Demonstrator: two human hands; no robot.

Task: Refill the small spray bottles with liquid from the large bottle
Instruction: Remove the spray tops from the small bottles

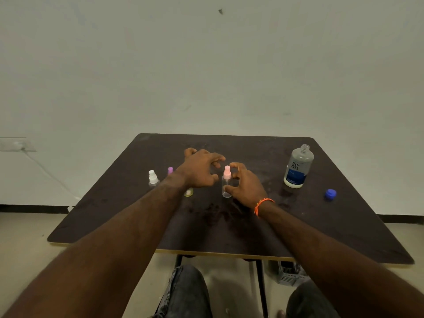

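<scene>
Table point(344, 226): dark brown top with a pale edge, set against a plain wall.
Pink-capped spray bottle point(227, 182): clear body, upright near the middle of the table, between the two hands.
Right hand point(246, 187): thumb low against the bottle's body, fingers curved round its far side near the cap; whether it truly clasps the bottle cannot be told. An orange cord bracelet point(262, 204) sits at the wrist.
Left hand point(199, 168): held just left of the pink cap, fingers loosely curled, grasping nothing.
White-capped spray bottle point(153, 179): upright, well to the left.
Purple-capped bottle point(170, 170): mostly hidden behind the left wrist.
Yellowish bottle point(188, 192): only its base shows below the left hand.
Large bottle point(298, 167): labelled "renu", uncapped, upright at the right rear.
Blue cap point(330, 194): lies on the table, right of the large bottle and nearer the front.
</scene>
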